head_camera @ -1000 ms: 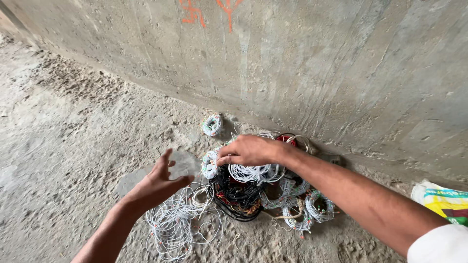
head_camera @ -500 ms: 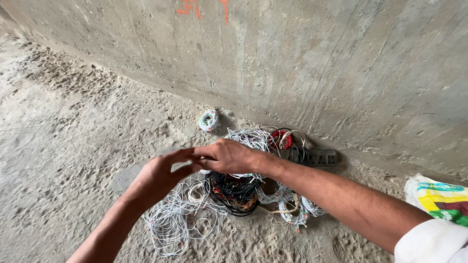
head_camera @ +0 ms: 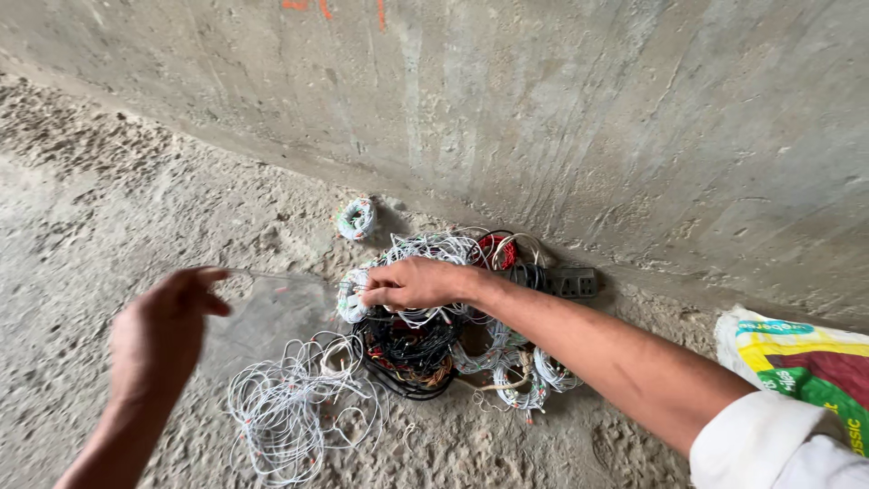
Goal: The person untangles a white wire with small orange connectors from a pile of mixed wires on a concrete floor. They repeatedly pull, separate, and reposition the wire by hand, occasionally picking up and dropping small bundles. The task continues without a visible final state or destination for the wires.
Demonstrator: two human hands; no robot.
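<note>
Wire drawn taut between two hands

Left hand (head_camera: 167, 321) pinches the wire (head_camera: 272, 274); right hand (head_camera: 412, 282) grips the coil (head_camera: 351, 297) above the floor (head_camera: 109, 208).

left hand (head_camera: 163, 326) motion-blurred, sack (head_camera: 801, 371) cut off

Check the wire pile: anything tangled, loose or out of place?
Yes. A loose white wire tangle sprawls uncoiled on the gritty floor, and one small coil lies apart by the wall. The right hand grips a coil; the left hand pulls a strand.
</note>
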